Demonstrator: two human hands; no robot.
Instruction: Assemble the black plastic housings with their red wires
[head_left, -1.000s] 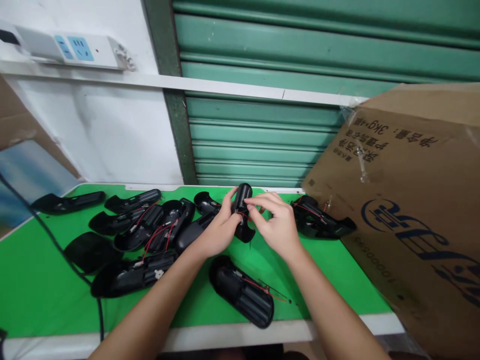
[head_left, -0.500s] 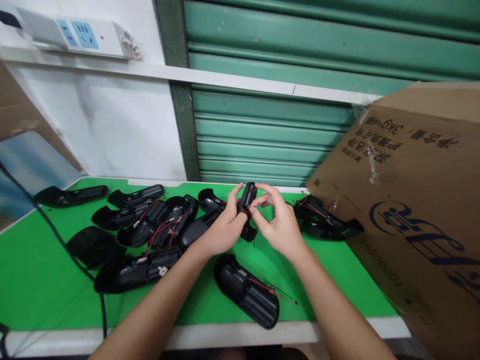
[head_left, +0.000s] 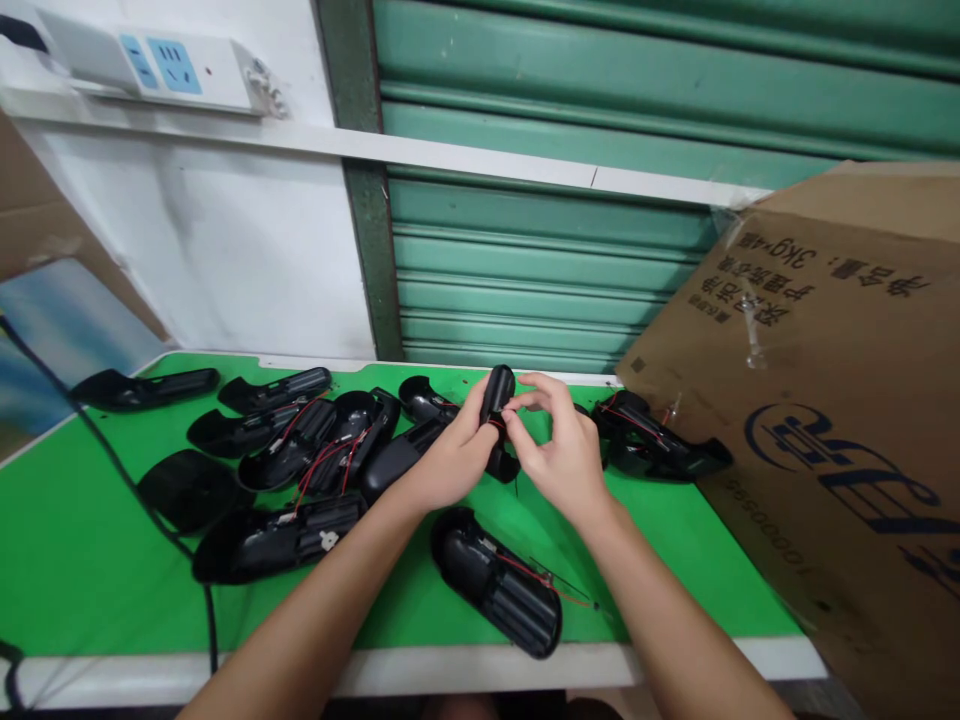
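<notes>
A black plastic housing (head_left: 498, 390) is gripped in my left hand (head_left: 459, 462), its rounded end up and its lower end near the green table top. My right hand (head_left: 559, 440) is at the housing's right side, thumb and forefinger pinched at its middle, where a bit of red wire shows. What lies between those fingertips is too small to make out. Nearer to me, an open black housing (head_left: 499, 585) with red wires lies on the table between my forearms. Several similar housings (head_left: 300, 430) lie in a group left of my hands.
More black housings with red wires (head_left: 652, 440) lie at the right, against a large cardboard box (head_left: 825, 400). A black cable (head_left: 112, 460) crosses the left of the green table (head_left: 390, 610). Behind stand a green shutter (head_left: 540, 270) and a wall-mounted power socket (head_left: 172, 65).
My right forefinger and thumb have shifted slightly at the housing's middle, and its rounded end has turned a little. My left hand keeps its hold. The view has moved slightly.
</notes>
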